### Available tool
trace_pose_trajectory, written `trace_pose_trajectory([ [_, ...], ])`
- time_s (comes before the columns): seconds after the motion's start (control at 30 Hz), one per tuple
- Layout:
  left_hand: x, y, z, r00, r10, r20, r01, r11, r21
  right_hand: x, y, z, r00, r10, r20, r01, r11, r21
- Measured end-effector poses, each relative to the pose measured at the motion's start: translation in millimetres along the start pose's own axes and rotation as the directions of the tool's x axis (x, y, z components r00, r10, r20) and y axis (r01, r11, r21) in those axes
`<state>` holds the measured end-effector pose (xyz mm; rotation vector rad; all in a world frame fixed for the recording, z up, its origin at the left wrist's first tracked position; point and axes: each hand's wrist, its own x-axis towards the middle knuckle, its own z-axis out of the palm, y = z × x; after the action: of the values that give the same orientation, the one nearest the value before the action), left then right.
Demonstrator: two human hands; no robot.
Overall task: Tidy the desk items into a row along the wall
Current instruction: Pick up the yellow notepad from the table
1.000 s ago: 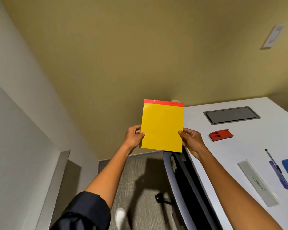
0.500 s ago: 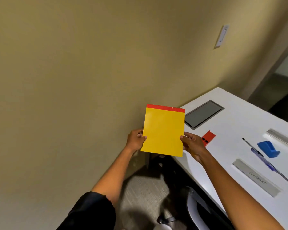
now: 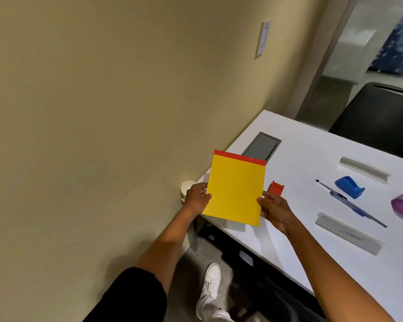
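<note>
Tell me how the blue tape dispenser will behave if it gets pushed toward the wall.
The blue tape dispenser sits on a flat base, so it should slide on the smooth white desk, not roll. Its low, wedge-like shape makes tipping unlikely. The pens lying beside it might get nudged along.

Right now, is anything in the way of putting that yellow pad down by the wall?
Not much shows. Both hands, left hand and right hand, hold the yellow pad over the desk corner. A white cup sits at the wall edge there, and a grey panel lies further along.
</note>
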<state>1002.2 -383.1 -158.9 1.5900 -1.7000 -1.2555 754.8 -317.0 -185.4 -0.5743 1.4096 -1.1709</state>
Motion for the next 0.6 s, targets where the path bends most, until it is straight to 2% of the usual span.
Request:
trace_pose_trajectory([
  [0.13,59.7,10.1,6.3,0.998,-0.035,0.055,0.030,0.996,0.081,47.4,-6.8,-4.4,0.999,0.026,-0.032,-0.024,0.998,0.060],
  [0.23,104.3,19.3,4.1,0.995,0.019,0.095,-0.033,0.988,0.150,77.8,-14.0,-2.8,0.994,0.072,-0.077,-0.065,0.993,0.094],
  [0.3,132.9,27.1,4.5,0.990,0.003,0.140,-0.027,0.985,0.172,101.9,-12.9,-3.8,0.989,0.096,-0.116,-0.082,0.990,0.119],
  [0.47,189.1,37.5,10.7,0.987,-0.059,0.152,0.025,0.976,0.216,150.8,-11.0,-2.0,0.973,0.147,-0.180,-0.116,0.979,0.171],
  [0.6,206.2,33.5,17.3,0.987,-0.005,0.161,-0.029,0.977,0.212,172.9,1.7,5.0,0.945,0.197,-0.262,-0.157,0.974,0.165],
])
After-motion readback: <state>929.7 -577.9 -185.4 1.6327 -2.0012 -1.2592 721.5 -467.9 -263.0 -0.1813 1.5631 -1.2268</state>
